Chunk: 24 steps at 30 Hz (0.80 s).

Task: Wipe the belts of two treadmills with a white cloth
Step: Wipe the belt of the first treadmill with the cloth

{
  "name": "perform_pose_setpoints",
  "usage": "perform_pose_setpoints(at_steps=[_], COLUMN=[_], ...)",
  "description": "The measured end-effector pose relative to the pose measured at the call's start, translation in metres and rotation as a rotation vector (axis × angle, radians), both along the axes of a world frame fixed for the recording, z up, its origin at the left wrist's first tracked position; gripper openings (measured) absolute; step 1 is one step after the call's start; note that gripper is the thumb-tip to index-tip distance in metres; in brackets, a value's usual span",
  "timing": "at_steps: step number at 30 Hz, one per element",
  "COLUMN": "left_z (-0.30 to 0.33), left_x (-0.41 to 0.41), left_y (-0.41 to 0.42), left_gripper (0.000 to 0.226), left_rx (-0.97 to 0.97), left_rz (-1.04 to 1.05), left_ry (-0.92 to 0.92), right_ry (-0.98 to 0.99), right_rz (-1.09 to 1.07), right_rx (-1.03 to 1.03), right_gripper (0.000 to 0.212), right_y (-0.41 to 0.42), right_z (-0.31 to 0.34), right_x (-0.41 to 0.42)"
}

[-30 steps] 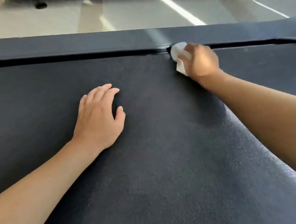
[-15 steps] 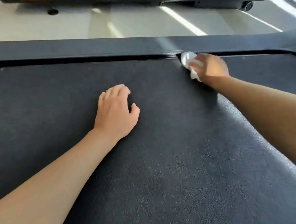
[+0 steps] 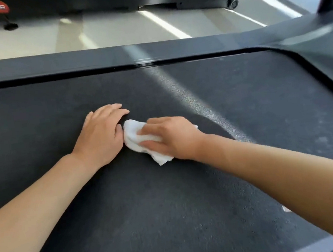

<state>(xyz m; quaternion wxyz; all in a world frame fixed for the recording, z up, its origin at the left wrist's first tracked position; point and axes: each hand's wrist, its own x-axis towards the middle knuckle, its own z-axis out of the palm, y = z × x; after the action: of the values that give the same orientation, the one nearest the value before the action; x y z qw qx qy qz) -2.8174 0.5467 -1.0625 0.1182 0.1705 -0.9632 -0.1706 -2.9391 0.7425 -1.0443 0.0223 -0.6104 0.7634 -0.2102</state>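
Belt (image 3: 170,207): cloth (image 3: 136,141) under right fingers (image 3: 151,127).

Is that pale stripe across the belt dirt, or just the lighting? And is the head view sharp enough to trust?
Head view: the stripe looks like sunlight glare; matching bright bands cross the floor and side rail. Belt texture is sharp near the camera; the right hand and white cloth are slightly motion-softened. Wide-angle bending curves the rail.

Right hand (image 3: 171,137) pressing white cloth (image 3: 137,139) onto dark belt (image 3: 170,207), touching left hand (image 3: 101,136) lying flat beside it.
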Motion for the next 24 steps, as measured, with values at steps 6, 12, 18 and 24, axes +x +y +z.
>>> perform_pose_setpoints(at_steps=[6, 12, 18, 24], left_z=[0.000, -0.003, -0.003, -0.002], left_x=[-0.011, -0.011, -0.006, 0.007], left_y=[0.016, 0.014, 0.011, 0.022], left_gripper=[0.050, 0.047, 0.053, 0.062], left_rx=[-0.032, -0.041, 0.039, 0.033], left_rz=[0.015, 0.015, 0.007, 0.006], left_ry=[0.028, 0.058, 0.041, -0.037], right_ry=[0.020, 0.021, -0.021, 0.137], right_rz=[-0.791, -0.576, -0.073, -0.483], right_rx=[0.069, 0.074, 0.010, 0.167], right_gripper=[0.030, 0.029, 0.029, 0.034], right_y=[0.052, 0.036, 0.028, 0.053], right_z=[0.010, 0.007, 0.006, 0.007], right_x=[-0.162, -0.076, 0.055, -0.069])
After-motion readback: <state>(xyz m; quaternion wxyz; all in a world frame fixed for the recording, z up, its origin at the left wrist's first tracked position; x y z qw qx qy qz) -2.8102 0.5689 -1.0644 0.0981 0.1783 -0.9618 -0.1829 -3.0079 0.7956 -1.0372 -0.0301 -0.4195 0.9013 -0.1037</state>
